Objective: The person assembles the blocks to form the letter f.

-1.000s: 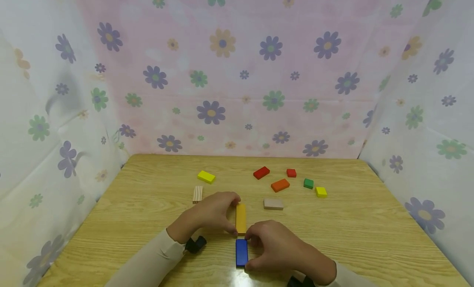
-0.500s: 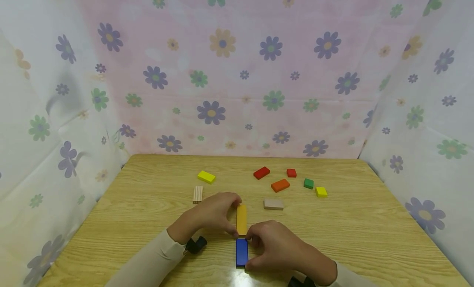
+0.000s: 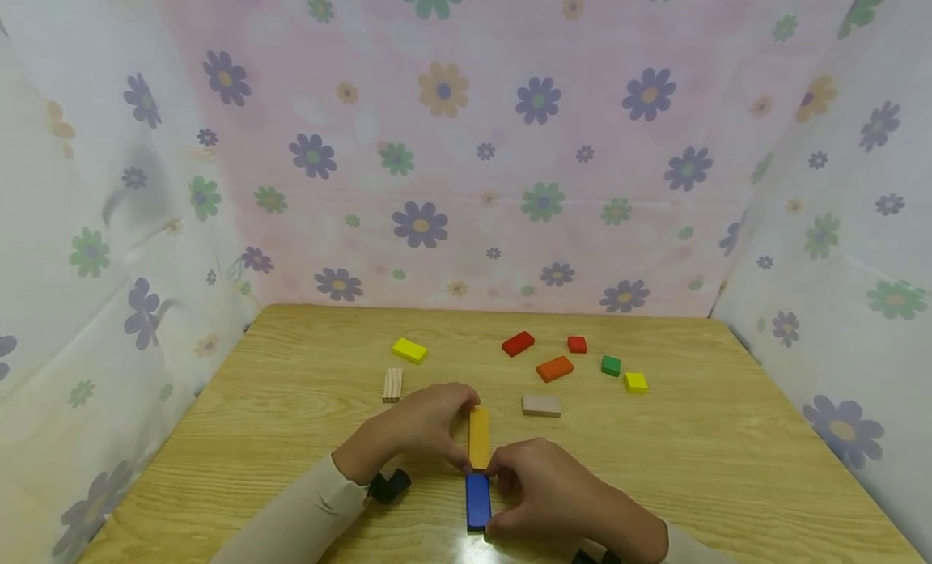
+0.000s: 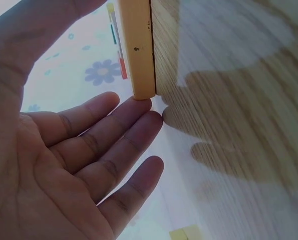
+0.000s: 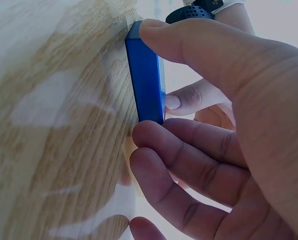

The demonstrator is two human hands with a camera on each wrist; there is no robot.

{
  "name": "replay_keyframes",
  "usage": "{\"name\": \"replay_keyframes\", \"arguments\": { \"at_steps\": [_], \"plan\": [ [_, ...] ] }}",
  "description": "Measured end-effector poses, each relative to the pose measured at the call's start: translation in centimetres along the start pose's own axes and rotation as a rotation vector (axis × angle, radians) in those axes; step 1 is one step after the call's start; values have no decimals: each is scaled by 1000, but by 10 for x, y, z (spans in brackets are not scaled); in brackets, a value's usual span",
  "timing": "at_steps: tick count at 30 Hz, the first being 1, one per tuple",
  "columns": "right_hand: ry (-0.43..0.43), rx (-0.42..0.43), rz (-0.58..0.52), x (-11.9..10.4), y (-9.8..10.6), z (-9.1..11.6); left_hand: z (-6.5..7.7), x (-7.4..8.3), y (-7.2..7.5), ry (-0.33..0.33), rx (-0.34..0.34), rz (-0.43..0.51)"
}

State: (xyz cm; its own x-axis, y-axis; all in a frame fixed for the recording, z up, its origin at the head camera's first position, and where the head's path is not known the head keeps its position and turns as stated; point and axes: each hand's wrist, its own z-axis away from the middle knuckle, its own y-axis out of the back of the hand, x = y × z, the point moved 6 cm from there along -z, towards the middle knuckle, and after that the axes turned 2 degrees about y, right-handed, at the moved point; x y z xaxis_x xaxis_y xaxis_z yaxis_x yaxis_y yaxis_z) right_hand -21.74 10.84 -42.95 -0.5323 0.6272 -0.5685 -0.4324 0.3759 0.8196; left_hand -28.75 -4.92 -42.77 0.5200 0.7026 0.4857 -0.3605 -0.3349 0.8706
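Observation:
An orange-yellow rectangular block [image 3: 479, 438] lies lengthwise at the table's middle. My left hand [image 3: 418, 426] holds it by its two ends, fingertips at the far end and thumb at the near one. In the left wrist view its end rests against the fingertips [image 4: 143, 104]. Directly in line in front lies a blue block [image 3: 478, 503], its far end right at the orange-yellow block's near end. My right hand [image 3: 546, 491] pinches the blue block lengthwise, with the thumb [image 5: 161, 37] on one end and fingertips at the other.
Beyond the hands lie a natural wood block [image 3: 541, 405], a striped wood block [image 3: 392, 384], a yellow block [image 3: 410, 350], a red block [image 3: 518, 343] and an orange block [image 3: 555, 368]. Small red [image 3: 577, 345], green [image 3: 611, 366] and yellow pieces [image 3: 636, 383] lie to the right.
The orange-yellow block has slid slightly toward the blue block in my left hand, and the narrow gap between them has closed up. The head view has shifted slightly.

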Motion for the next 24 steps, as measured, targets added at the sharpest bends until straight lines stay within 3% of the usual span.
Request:
{"name": "replay_keyframes", "arguments": {
  "at_steps": [24],
  "plan": [
    [24, 18, 21, -1, 1, 2, 3, 2, 1, -32, 8, -3]
  ]
}}
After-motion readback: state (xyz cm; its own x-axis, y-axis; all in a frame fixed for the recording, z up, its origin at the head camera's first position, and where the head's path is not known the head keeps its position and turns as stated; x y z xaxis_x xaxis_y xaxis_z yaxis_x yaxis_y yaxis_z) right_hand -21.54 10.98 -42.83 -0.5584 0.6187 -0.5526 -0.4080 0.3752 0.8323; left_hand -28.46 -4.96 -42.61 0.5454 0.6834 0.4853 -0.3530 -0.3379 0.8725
